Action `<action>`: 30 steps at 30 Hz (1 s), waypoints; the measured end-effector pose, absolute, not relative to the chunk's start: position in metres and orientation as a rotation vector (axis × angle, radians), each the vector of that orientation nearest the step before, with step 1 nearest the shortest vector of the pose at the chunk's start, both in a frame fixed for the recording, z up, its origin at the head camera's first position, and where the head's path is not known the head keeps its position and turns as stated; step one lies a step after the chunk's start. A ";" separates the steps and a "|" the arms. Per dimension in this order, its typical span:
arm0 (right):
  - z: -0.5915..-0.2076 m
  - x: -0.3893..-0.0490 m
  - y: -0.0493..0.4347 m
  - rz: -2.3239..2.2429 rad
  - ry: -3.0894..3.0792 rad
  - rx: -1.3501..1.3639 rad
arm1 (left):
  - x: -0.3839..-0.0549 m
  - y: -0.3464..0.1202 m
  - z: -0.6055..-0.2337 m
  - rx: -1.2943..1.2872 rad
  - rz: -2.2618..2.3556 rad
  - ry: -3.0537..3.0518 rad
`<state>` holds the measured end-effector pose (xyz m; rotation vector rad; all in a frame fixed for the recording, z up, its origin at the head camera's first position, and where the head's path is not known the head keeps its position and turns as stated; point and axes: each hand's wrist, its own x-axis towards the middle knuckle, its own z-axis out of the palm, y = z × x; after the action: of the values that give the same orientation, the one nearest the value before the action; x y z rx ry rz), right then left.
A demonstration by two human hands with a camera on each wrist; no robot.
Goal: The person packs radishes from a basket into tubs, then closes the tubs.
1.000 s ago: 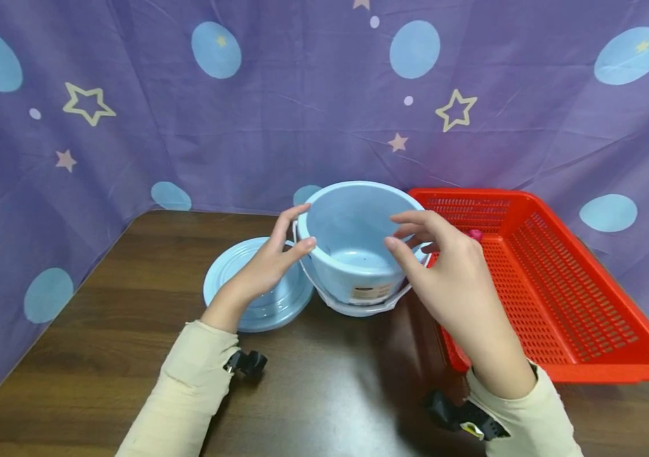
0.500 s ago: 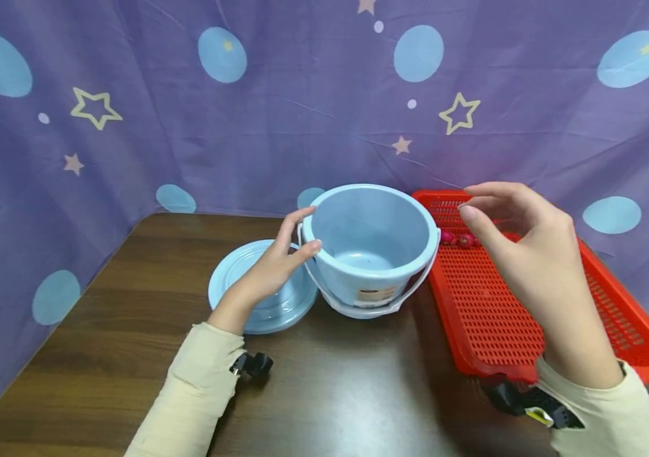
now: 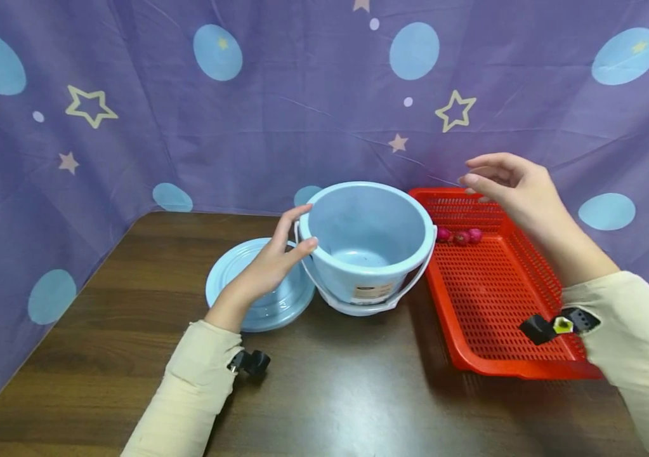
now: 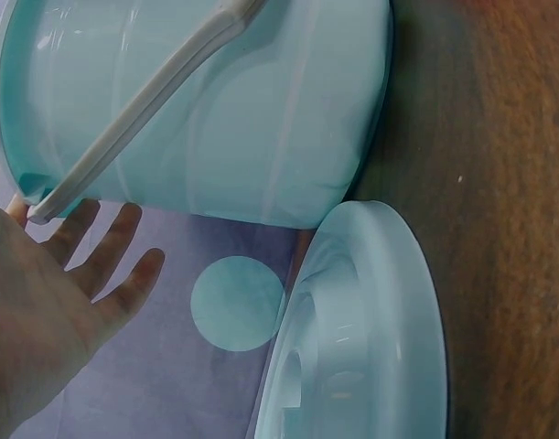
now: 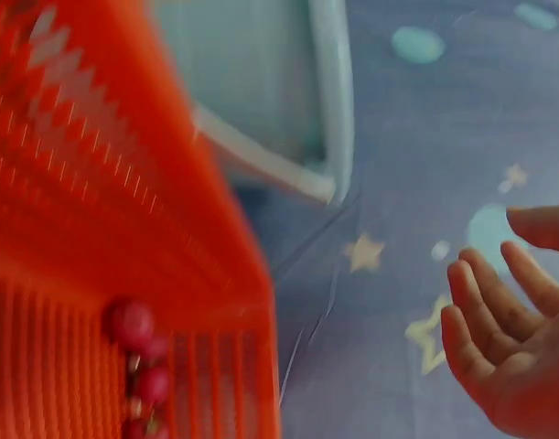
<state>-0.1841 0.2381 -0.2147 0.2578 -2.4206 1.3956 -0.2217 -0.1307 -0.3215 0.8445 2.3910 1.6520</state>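
A light blue bucket (image 3: 367, 254) stands upright on the table, its white handle (image 3: 361, 309) hanging down at the front. My left hand (image 3: 269, 263) rests at the bucket's left rim, thumb and index fingertips touching it. In the left wrist view the other fingers (image 4: 105, 251) stretch out beside the bucket's wall. My right hand (image 3: 521, 187) is raised above the back of a red perforated basket (image 3: 455, 336), with nothing in its loosely bent fingers. Pink-red, radish-like round things (image 3: 461, 237) lie in the basket's back left corner.
A light blue round lid (image 3: 281, 304) lies on the table just left of the bucket, partly behind my left hand. The brown wooden table (image 3: 324, 393) reaches back to a purple curtain (image 3: 278, 108) with stars. The basket stands close at the bucket's right.
My right hand has left the area over the bucket, moving right and then back above the basket. My left hand stays at the bucket's rim. The bucket and lid look unmoved.
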 end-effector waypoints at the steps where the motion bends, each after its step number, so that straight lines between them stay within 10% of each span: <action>1: -0.216 -0.189 0.242 1.377 -2.442 0.256 | -0.222 -0.131 -0.322 0.844 1.655 2.390; 30: -0.300 -0.273 0.268 0.986 -2.899 0.403 | -0.223 -0.129 -0.323 0.851 1.663 2.380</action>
<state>-0.2726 0.2682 -0.3002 0.4028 -2.8990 0.9857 -0.2232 -0.1294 -0.3231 0.8507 2.3801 1.6631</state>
